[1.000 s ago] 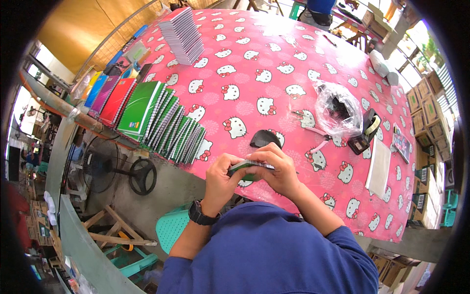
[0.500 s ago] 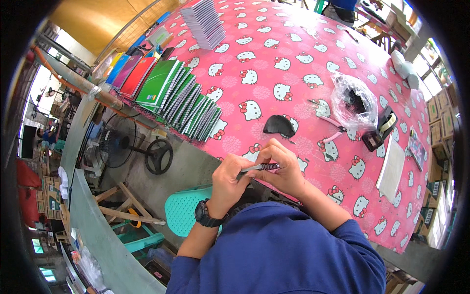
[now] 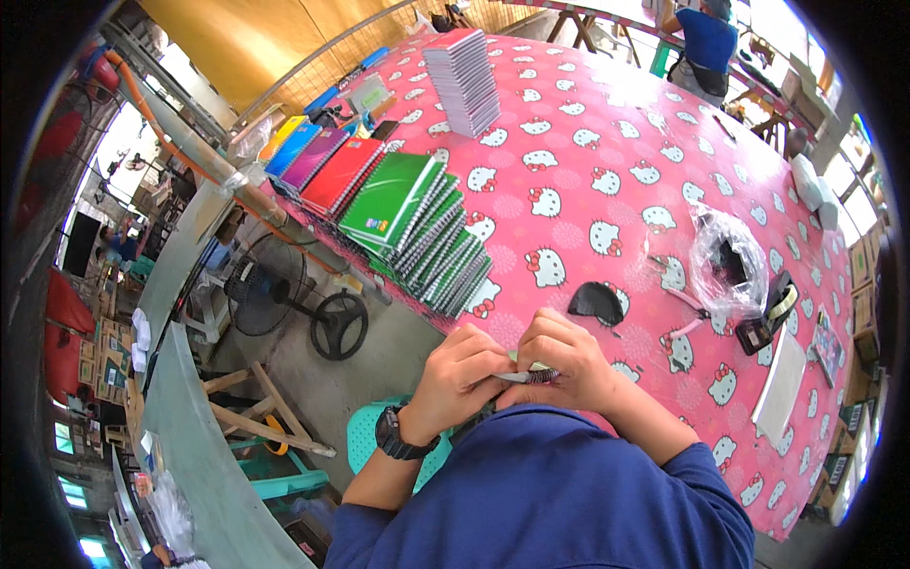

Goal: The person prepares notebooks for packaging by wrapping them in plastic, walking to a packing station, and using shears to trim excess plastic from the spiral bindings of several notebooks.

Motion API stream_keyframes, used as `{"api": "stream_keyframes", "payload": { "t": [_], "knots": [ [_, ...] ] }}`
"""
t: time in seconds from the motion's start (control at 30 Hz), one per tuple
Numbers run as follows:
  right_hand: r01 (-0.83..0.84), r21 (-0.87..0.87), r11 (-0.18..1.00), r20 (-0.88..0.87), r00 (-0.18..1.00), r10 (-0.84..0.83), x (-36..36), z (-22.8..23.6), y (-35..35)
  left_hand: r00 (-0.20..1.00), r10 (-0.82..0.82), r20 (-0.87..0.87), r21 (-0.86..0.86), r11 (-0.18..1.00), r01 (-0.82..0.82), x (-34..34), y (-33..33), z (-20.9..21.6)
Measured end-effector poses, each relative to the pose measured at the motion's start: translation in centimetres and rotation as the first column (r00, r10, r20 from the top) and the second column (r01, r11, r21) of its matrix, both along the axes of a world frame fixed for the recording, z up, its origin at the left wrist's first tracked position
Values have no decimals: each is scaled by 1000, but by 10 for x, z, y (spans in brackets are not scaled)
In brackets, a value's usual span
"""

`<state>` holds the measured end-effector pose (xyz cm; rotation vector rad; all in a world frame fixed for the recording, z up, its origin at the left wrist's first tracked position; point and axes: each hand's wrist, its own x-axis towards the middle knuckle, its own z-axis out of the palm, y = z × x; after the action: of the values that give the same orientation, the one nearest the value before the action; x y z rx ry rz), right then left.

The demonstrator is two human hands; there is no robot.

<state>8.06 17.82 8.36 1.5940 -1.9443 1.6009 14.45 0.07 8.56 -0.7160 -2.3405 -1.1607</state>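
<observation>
Close to my body, at the table's near edge, both hands hold a spiral-bound notebook (image 3: 515, 377), seen nearly edge-on. A dark coil shows at its right end, while its covers are mostly hidden. My left hand (image 3: 462, 372), with a black watch on the wrist, pinches the pale edge with closed fingers. My right hand (image 3: 573, 365) is closed around the coil end, thumb and fingers bent together. Beyond the right hand lies a black curved piece (image 3: 597, 302) on the pink patterned tablecloth (image 3: 517, 322).
Green spiral notebooks (image 3: 393, 204) lean in a row at left, beside red ones (image 3: 343, 175). Behind rises a tall notebook stack (image 3: 462, 85). Right are pink-handled pliers (image 3: 689, 318), a clear plastic bag (image 3: 730, 261) and a tape dispenser (image 3: 766, 318). A person (image 3: 706, 47) works far right.
The view has shifted, so the table's things appear lower and farther right. My hands have drawn closer to my body; the notebook stays in both, and my fingers have bent over it more.
</observation>
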Motion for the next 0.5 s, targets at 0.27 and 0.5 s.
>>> {"api": "stream_keyframes", "payload": {
  "t": [0.27,0.5],
  "knots": [
    [101,-34,994,-27,994,-102,-15,18,-29,997,67,-38,49,997,-65,-16,-28,14],
    [236,-132,963,-98,963,-250,-18,28,-58,988,151,36,120,981,-155,-20,-48,30]
  ]
}}
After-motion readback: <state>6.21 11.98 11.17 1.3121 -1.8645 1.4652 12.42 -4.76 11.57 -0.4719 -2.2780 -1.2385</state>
